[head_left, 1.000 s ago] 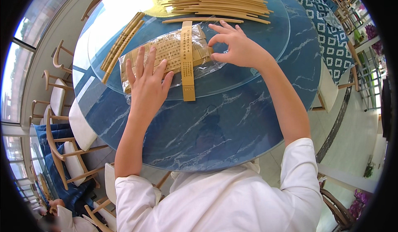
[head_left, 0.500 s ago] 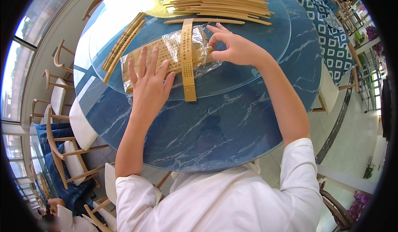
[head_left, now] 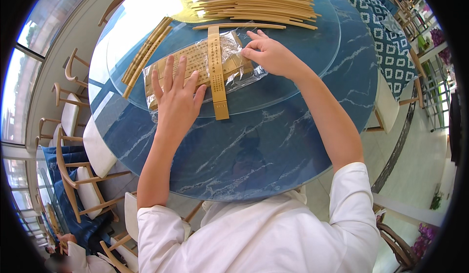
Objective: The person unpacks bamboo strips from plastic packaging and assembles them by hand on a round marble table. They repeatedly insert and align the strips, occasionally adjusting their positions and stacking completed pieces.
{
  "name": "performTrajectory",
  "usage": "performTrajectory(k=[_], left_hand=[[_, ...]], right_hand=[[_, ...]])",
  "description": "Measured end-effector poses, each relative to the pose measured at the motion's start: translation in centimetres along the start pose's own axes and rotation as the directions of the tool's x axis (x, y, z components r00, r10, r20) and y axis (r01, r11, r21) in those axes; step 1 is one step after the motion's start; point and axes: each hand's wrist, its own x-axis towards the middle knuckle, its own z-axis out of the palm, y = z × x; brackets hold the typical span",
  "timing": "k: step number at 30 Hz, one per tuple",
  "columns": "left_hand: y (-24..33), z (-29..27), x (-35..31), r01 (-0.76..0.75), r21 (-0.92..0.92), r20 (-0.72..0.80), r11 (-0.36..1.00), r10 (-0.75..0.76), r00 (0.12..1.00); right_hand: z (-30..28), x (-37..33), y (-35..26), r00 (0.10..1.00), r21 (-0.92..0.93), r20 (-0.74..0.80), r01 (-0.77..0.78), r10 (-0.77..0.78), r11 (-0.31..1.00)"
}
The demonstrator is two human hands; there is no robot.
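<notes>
A flat brown package covered in printed characters lies slanted on the glass turntable, inside a clear plastic wrapper. Across it runs a long gold paper strip, its lower end hanging past the package's near edge. My left hand lies on the left part of the package, fingers spread. At the right end, the thumb and forefinger of my right hand are pinched together on the plastic wrapper, while its other fingers stretch out beyond. The fingertips partly hide what they grip.
A heap of thin wooden sticks lies at the far side, one stick apart in front. Several patterned sticks lie left of the package. The round blue table has chairs on its left and patterned cloth on its right.
My right hand has shifted slightly left and away from me, over the wrapper. The gold strip has slid a little left. My left hand stays in place.
</notes>
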Motion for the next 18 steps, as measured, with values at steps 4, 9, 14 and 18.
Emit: performTrajectory(k=[4, 9, 14, 18], left_hand=[[0.0, 0.2, -0.1, -0.013, 0.014, -0.019, 1.0, 0.014, 1.0], [0.0, 0.0, -0.1, 0.001, 0.024, -0.001, 1.0, -0.001, 1.0], [0.2, 0.1, -0.1, 0.012, 0.021, 0.015, 1.0, -0.012, 1.0], [0.3, 0.0, -0.1, 0.016, 0.032, 0.017, 0.999, -0.016, 1.0]], right_hand=[[-0.1, -0.4, -0.4, 0.995, -0.082, -0.103, -0.021, 0.012, 0.996], [-0.8, -0.9, 0.2, 0.965, -0.23, -0.251, 0.021, -0.08, 0.973], [-1.5, -0.8, 0.8, 0.957, -0.206, -0.278, 0.024, -0.082, 0.978], [-3.1, -1.2, 1.1, 0.957, -0.069, -0.29, 0.003, -0.023, 0.998]])
